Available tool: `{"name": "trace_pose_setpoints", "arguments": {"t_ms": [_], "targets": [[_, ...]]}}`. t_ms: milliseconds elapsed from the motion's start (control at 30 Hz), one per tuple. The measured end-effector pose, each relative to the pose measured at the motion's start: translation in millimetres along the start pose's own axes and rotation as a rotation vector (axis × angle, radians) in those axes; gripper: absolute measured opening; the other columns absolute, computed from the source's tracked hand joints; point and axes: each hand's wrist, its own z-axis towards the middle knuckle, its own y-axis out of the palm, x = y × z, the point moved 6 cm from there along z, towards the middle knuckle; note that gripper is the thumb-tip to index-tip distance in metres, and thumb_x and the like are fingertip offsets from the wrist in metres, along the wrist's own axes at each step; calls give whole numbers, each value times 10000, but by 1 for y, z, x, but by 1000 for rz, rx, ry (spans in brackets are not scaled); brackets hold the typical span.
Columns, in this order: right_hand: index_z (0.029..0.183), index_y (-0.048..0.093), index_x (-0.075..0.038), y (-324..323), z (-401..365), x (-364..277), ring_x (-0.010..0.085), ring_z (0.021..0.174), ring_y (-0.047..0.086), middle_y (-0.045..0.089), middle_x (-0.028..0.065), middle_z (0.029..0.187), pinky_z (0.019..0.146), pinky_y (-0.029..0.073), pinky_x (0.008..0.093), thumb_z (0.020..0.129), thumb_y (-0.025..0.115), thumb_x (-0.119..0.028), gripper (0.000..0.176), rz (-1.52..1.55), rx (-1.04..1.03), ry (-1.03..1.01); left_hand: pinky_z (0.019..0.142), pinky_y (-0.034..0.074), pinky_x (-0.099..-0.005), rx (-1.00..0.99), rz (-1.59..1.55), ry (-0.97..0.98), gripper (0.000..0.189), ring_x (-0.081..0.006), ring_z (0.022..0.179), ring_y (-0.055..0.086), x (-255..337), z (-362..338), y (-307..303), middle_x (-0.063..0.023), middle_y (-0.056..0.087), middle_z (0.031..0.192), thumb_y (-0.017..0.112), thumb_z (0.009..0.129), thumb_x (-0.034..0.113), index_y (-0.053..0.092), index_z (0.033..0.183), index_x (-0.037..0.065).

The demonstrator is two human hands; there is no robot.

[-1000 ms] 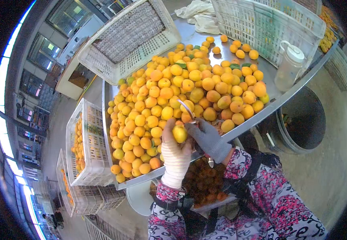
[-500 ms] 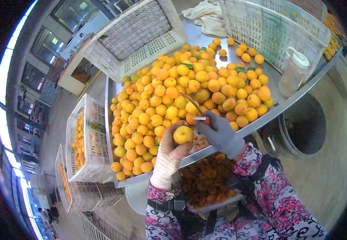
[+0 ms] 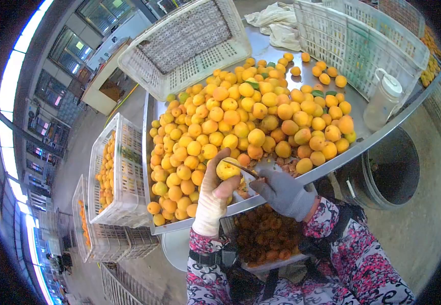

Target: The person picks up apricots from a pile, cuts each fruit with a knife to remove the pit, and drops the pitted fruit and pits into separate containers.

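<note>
Near the front edge of a metal table (image 3: 327, 172), my left hand (image 3: 213, 198), in a pale covering, holds a yellow-orange fruit (image 3: 226, 169) between fingers and thumb. My right hand (image 3: 285, 193), in a grey glove, grips a thin curved tool (image 3: 242, 168), whose end lies against or just over the held fruit. The part of the tool inside the glove is hidden. Beyond both hands spreads a large heap of apricot-like fruit (image 3: 215, 117) with a few green leaves. Small fruit scraps lie on the metal between the hands and the heap.
A tilted empty crate (image 3: 190, 56) stands at the back left, another crate (image 3: 357, 51) at the back right beside a bottle (image 3: 382, 101). Fruit-filled crates (image 3: 124, 178) stand left. Below the table edge are a container of dark orange pieces (image 3: 268, 239) and a bin (image 3: 393, 168).
The tool has swung down from pointing over the heap to the fruit in my left hand. My right hand has shifted slightly lower. The whole view has moved a little.
</note>
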Motion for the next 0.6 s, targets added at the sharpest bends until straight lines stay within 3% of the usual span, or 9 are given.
{"name": "trace_pose_setpoints", "arguments": {"t_ms": [133,200,233,300,367,467,500,533,600], "targets": [[921,548,-20,10,-6,-6,398,746,593,595,226,781,651,459,470,896,495,-395,380,86,-46,50,792,429,-221,9,68,-2,483,-101,847,510,-9,0,0,-28,498,1020,500,839,-32,379,1305,11],[1008,531,-19,22,-7,5,396,747,603,607,226,769,654,473,467,902,474,-415,414,43,20,112,780,453,-243,68,155,109,402,-129,892,538,-11,-1,8,-52,516,1044,466,856,-40,425,1252,9],[1008,531,-19,29,-6,10,396,747,603,607,226,769,654,473,467,902,474,-415,414,40,19,112,759,482,-283,145,-333,-39,317,-174,943,560,-17,-4,15,-96,521,1113,465,867,-1,468,1184,8],[1078,511,-27,27,-3,10,395,738,611,617,220,756,646,482,465,901,462,-434,446,-190,153,44,783,476,-291,139,-250,-11,329,-177,971,551,-25,-2,19,-98,516,1132,486,867,47,464,1193,10],[1075,513,-30,19,2,8,396,734,611,619,218,755,639,481,468,900,464,-433,442,-155,94,63,824,458,-296,107,62,26,424,-176,997,533,-47,4,-1,-88,504,1159,524,872,208,441,1240,14],[1050,523,-33,-3,9,-5,396,730,612,621,217,754,633,478,471,896,463,-444,443,-129,18,44,808,470,-309,73,-134,26,421,-187,963,558,-16,4,10,-81,530,1123,513,875,220,452,1238,16],[1027,531,-31,-6,9,-8,395,732,612,621,218,753,633,477,472,894,461,-456,451,-139,1,1,697,501,-314,105,-181,-117,386,-200,880,594,-17,1,11,-93,580,1053,518,876,264,494,1180,28],[1027,531,-31,2,9,-2,395,732,612,621,218,753,633,477,472,894,461,-456,451,-138,-2,6,697,501,-314,107,-182,-123,386,-200,880,594,-16,-1,14,-93,580,1053,518,876,264,494,1180,28],[980,558,-30,10,7,2,400,733,609,621,219,749,631,475,477,893,462,-463,452,-58,215,-119,634,492,-288,109,-302,-129,406,-183,835,599,-16,-2,23,-84,613,968,525,874,325,502,1164,42]]}}
